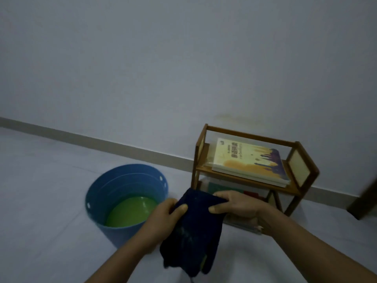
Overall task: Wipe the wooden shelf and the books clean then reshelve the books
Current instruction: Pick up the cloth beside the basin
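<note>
**Item: dark cloth held in two hands, before shelf and bucket**

Cloth [195, 227]: dark blue, limp. Top edge stretched between both hands; the rest hangs toward the near floor.

Left hand [166, 216]: fingers curled round the cloth's left top corner, thumb pressed on the front.

Right hand [236, 205]: fingers curled over the right top corner, thumb on the front.

Wooden shelf [244, 176]: small two-tier rack, far right, standing against the wall. A yellow-covered book [247, 160] lies flat on the upper tier. The lower tier holds more books [222, 186], part hidden behind the right hand; their count cannot be told. No book appears to be off the shelf yet.

Bucket [124, 182]: blue, left of the shelf and just beside the left hand, part filled with green liquid [130, 211].

Risks, as judged:
- A cloth too wet would soak paper covers and mark the wood; wringing looks advisable.
- Drips from the hanging end would wet the floor.
- The bucket sits near the left forearm; a careless sweep could tip it.
- Wiping with books in place could push the top volume off its front edge.

Surface and room: pale, plain floor [51, 190]; pale wall [183, 58] with a grey skirting strip; a faint stain above the shelf. Dim light. A dark furniture edge [365, 201] shows at far right.
</note>
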Demonstrator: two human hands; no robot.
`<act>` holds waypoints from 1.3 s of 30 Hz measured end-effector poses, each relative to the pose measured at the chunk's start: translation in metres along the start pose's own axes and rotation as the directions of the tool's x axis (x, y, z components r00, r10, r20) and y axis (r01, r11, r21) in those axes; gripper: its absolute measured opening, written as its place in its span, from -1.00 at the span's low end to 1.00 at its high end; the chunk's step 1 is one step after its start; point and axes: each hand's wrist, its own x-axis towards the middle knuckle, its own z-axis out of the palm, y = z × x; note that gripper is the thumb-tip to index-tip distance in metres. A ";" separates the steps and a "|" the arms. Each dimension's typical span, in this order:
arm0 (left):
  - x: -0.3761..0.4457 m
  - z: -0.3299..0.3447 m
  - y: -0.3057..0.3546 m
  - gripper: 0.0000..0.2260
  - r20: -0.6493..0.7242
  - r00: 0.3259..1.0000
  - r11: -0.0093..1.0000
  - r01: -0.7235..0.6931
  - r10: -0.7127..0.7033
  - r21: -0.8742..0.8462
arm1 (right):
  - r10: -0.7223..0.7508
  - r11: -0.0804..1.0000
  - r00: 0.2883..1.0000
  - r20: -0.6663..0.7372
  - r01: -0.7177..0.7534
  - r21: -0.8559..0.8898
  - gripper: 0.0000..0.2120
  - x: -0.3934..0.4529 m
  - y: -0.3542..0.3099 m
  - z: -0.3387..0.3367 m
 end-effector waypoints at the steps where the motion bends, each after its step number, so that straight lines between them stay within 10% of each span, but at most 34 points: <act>1: -0.007 -0.008 -0.011 -0.83 0.048 0.996 0.997 0.073 -0.072 -0.016 | 0.004 1.000 1.000 -0.016 -0.004 -0.011 -0.79 0.010 -0.007 0.008; 10: -0.023 -0.083 -0.065 -0.85 -0.136 0.951 0.960 0.278 -0.279 -0.029 | -0.167 0.906 0.958 -0.235 0.055 -0.420 -0.76 0.111 -0.058 0.106; 17: -0.006 -0.090 -0.080 -0.68 -0.329 0.943 0.866 0.209 -0.055 0.454 | -0.245 0.811 0.922 -0.300 0.024 -0.585 -0.61 0.137 -0.049 0.131; 21: -0.001 -0.091 -0.084 -0.51 -0.194 0.959 0.578 0.042 0.204 0.815 | -0.262 0.354 0.959 0.106 0.198 -0.914 -0.29 0.118 -0.033 0.139; 26: 0.015 -0.079 -0.094 -0.15 0.156 0.986 0.562 -0.094 -0.063 0.822 | -0.263 0.225 0.952 0.158 0.220 -0.949 -0.27 0.115 -0.012 0.159; 39: 0.031 -0.068 -0.104 -0.74 0.097 0.991 0.447 -0.045 -0.093 0.893 | -0.322 0.123 0.946 0.027 0.070 -0.990 -0.86 0.128 -0.011 0.171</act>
